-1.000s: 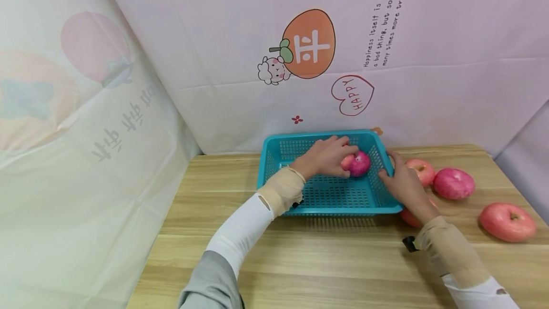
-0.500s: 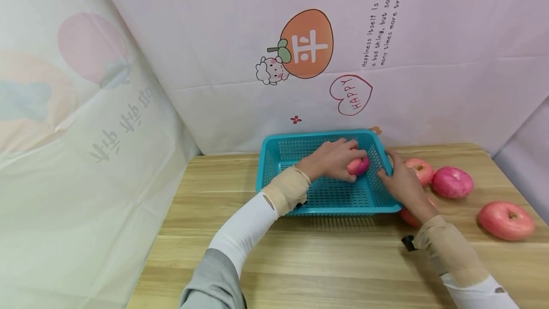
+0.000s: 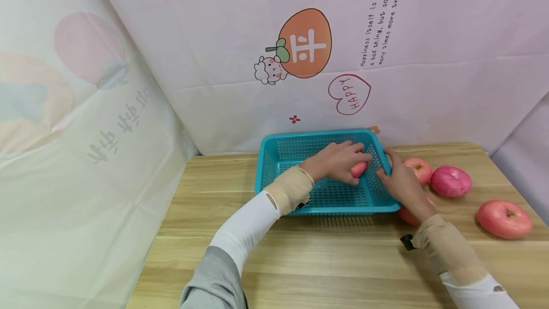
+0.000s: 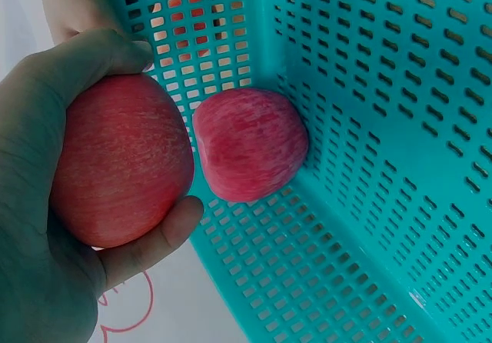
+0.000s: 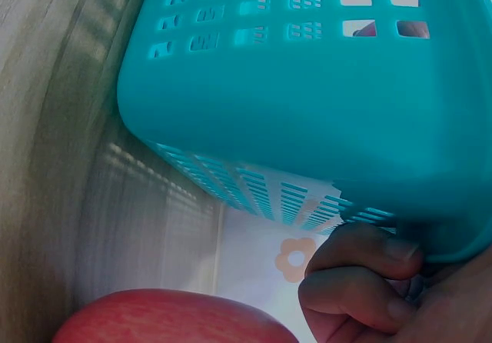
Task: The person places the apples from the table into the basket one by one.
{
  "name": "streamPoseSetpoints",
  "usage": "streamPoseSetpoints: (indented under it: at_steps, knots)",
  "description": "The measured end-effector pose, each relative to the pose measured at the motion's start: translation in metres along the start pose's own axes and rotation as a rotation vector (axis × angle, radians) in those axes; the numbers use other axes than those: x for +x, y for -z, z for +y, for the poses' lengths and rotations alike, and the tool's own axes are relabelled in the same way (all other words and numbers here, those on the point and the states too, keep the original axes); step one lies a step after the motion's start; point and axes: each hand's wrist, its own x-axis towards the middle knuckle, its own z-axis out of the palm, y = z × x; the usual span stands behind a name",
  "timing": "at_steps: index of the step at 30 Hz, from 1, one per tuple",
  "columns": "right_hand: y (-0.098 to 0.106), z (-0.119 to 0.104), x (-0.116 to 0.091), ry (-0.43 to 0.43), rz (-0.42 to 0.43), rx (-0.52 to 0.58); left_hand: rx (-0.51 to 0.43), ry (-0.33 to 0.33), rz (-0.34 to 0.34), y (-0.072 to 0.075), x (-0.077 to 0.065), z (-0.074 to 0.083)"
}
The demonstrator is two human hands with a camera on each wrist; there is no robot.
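Inside the teal plastic basket (image 3: 330, 211), my left hand (image 3: 336, 162) grips a red apple (image 4: 123, 162), with thumb and fingers curled around it. A second, deeper pink apple (image 4: 250, 143) lies in the basket beside the held one; in the head view my left hand covers it. My right hand (image 3: 402, 182) holds the basket's right rim. Its fingers (image 5: 357, 251) are curled at the rim's edge in the right wrist view. Just right of that hand sits a pale red apple (image 3: 420, 170).
On the wooden table (image 3: 326, 261) lie more apples to the right: a pink one (image 3: 451, 181), a large red one (image 3: 504, 219), and one partly behind my right wrist (image 3: 408, 216). A printed cloth wall (image 3: 240, 108) stands close behind the basket.
My left hand has shifted a little to the right with its apple, towards the basket's right end. The deeper pink apple has gone out of sight behind it. My right hand stays on the rim.
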Motion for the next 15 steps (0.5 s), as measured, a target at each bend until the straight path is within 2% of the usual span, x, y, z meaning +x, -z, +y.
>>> streamPoseSetpoints:
  at_steps: [5,15]
  knots:
    - [0.0,0.001,0.001,-0.007,-0.008,0.002,0.004,-0.016,-0.015,-0.002,0.003,0.001]
    - [-0.002,0.003,0.002,-0.002,-0.003,-0.007,-0.012,-0.027,-0.056,-0.014,0.007,0.002]
